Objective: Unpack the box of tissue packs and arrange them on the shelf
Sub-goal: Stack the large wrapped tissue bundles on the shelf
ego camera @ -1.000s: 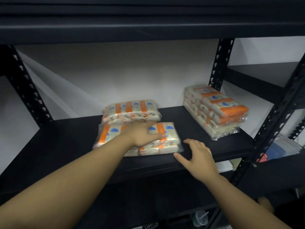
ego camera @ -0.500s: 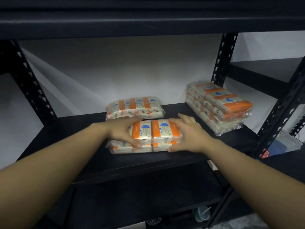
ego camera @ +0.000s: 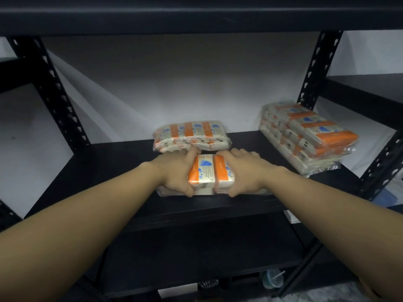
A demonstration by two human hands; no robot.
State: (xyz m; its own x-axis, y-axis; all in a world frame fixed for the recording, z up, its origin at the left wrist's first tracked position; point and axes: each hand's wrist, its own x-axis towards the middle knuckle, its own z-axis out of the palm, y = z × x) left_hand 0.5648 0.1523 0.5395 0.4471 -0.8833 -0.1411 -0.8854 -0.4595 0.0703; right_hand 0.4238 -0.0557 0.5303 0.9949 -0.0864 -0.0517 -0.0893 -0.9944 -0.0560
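Two hands out in front, both wrapped round one tissue pack [ego camera: 206,174] on the black shelf [ego camera: 122,166]. Left hand [ego camera: 174,173] on the pack's left end, fingers curled over the far edge, thumb tucked under the near edge. Right hand [ego camera: 242,171] on the pack's right end, held the same way, thumb low at the front. Hands close together, with only a strip of the pack showing between them: orange bands, cream wrap, a blue shape on top. Pack down on the shelf board near its front edge; whether lifted a little off it, cannot tell.

Just behind the hands, a second pack [ego camera: 190,136], lying flat near the back of the shelf, close to the white wall [ego camera: 174,83]. Fingertips of the left hand right beside its front side, maybe touching.

Off to the right, well apart from the hands, a stack of packs [ego camera: 305,136] in clear wrap, several layers high, turned at a slant, near the black upright post [ego camera: 314,70] with holes in it.

Another holed post [ego camera: 54,90] on the left. A dark shelf board [ego camera: 196,16] overhead. Lower down, more dark shelves, and a clear cup with a straw [ego camera: 272,279] at the bottom.
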